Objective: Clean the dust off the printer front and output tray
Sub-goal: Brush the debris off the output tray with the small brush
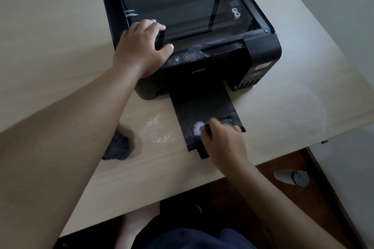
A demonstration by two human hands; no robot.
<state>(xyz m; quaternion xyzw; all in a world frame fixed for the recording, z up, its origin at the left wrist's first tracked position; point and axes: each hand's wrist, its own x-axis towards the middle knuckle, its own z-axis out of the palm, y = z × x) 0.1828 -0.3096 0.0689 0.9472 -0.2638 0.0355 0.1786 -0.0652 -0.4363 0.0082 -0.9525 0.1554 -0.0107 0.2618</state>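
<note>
A black printer (218,62) stands on the light wooden table (50,32) with its scanner lid raised and the glass exposed. Its black output tray (204,109) is pulled out toward me. My left hand (141,46) grips the printer's front left corner, fingers curled over the edge of the scanner bed. My right hand (222,139) rests on the tray's near end and holds a small brush (199,128) with a dark handle; its white bristles press on the tray surface. A grey dust streak lies along the printer's top front edge (222,41).
A dark crumpled cloth (117,147) lies on the table left of the tray, partly under my left forearm. Pale dust specks (159,127) are scattered between cloth and tray. On the floor at right lies a grey bottle (291,177). My legs are under the table edge.
</note>
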